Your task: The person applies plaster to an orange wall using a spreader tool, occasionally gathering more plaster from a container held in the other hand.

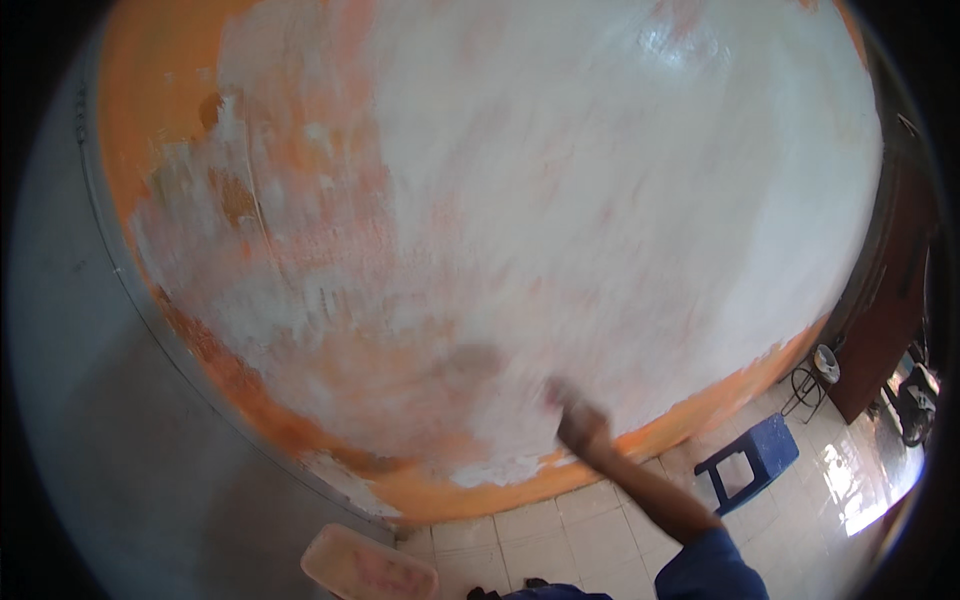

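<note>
Right grip (head view): the right grip is blurred, so I cannot tell whether it is spread or pressed together, or what, if anything, it pinches; a pinkish blur shows at its tip.
Right arm: the arm, bare below a dark blue sleeve, slants up and left from the lower edge, presumably to reach the low part of the wall.
Left grip: out of view.
Tub: the pale pink tub sits near the wall's foot at lower left, likely kept there to be handy.
Blue stool: the stool stands off to the right, beside the arm, perhaps to leave the reach free.
Wall: the patchy white-and-orange wall lies directly ahead of the grip, beyond its tip and spreading above it; touching or just apart, I cannot tell.
</note>
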The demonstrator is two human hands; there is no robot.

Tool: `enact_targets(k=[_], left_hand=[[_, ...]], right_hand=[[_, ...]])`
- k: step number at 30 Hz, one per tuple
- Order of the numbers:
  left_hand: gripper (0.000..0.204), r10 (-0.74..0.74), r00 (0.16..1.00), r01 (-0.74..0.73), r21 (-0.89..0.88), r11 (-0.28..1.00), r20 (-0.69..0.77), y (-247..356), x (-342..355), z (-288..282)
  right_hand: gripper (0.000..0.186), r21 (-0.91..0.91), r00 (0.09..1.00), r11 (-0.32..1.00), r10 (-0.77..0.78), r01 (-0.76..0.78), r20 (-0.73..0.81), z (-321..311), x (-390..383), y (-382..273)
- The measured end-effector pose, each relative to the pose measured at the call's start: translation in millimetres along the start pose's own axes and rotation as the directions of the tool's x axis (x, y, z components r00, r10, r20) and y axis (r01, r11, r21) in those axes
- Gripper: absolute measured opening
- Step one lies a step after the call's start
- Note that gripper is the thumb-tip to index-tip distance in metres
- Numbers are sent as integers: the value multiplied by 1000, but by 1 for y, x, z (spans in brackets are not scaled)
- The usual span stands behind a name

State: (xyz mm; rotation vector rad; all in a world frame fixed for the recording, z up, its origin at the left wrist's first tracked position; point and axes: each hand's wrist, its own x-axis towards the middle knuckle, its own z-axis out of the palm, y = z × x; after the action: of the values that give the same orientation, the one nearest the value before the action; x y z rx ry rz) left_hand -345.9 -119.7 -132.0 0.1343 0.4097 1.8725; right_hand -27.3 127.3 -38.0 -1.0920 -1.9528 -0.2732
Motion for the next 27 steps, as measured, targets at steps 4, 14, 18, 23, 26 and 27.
enact_targets(k=[4,14,18,23,26,27], left_hand=[[69,-37,995,54,-199,979,89,4,1,-7],[69,-76,995,90,-236,968,65,-1,5,-9],[70,-47,999,42,-166,985,-27,3,0,-13],[68,-22,999,17,-163,987,-28,-2,6,-6],[67,17,997,-26,-121,992,-69,-1,8,-5],[66,36,996,-45,-112,993,-80,1,8,-6]], right_hand=[[31,-182,828,983,-93,-11,-553,-79,112,5],[50,-290,900,957,-99,-31,-424,10,114,1],[57,-465,958,884,-85,-54,-274,20,112,2],[55,-299,999,954,15,-27,-42,85,13,-16],[51,-120,1000,993,15,-15,-3,83,-22,-38],[45,-4,956,967,254,-256,147,74,-27,-45]])
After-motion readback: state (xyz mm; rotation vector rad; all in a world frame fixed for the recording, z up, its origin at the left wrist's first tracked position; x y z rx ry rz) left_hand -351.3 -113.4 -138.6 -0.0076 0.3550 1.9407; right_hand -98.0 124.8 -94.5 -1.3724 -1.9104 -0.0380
